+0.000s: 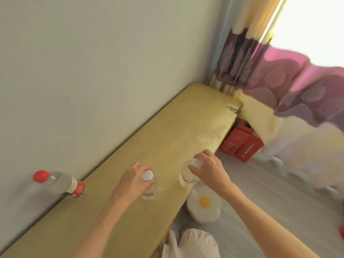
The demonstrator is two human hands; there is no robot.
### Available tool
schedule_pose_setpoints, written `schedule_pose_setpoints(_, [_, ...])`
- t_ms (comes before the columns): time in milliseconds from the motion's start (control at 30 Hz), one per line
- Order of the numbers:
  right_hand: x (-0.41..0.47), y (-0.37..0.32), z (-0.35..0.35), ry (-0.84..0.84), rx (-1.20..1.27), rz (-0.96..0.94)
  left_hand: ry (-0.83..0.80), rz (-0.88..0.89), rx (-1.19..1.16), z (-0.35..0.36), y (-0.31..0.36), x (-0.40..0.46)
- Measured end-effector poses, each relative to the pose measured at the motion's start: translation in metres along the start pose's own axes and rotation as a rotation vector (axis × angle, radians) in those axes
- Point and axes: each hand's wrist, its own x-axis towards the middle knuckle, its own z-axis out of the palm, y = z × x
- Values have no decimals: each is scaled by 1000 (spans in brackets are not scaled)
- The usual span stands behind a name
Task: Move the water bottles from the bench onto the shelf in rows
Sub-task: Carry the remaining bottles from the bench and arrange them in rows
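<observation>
Two white-capped bottles stand on our yellow bench (167,131): our left hand (134,181) grips one bottle (149,183) by the neck, our right hand (208,168) pinches the other bottle (188,175) at three o'clock. At nine o'clock stands a red-capped bottle (59,184).

A yellow bench (186,127) along the wall carries three clear water bottles (63,185), all standing upright.

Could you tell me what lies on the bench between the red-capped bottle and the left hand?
Only bare bench separates the red-capped bottle from the left hand, per the head view.
</observation>
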Motion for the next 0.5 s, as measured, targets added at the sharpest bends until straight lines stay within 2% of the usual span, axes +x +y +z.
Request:
schedule_pose_setpoints(300, [-211, 95, -112, 466, -3, 519, -253, 511, 39, 95, 151, -63])
schedule_pose_setpoints(500, [-381, 152, -177, 736, 7, 787, -388, 750, 31, 184, 276, -145])
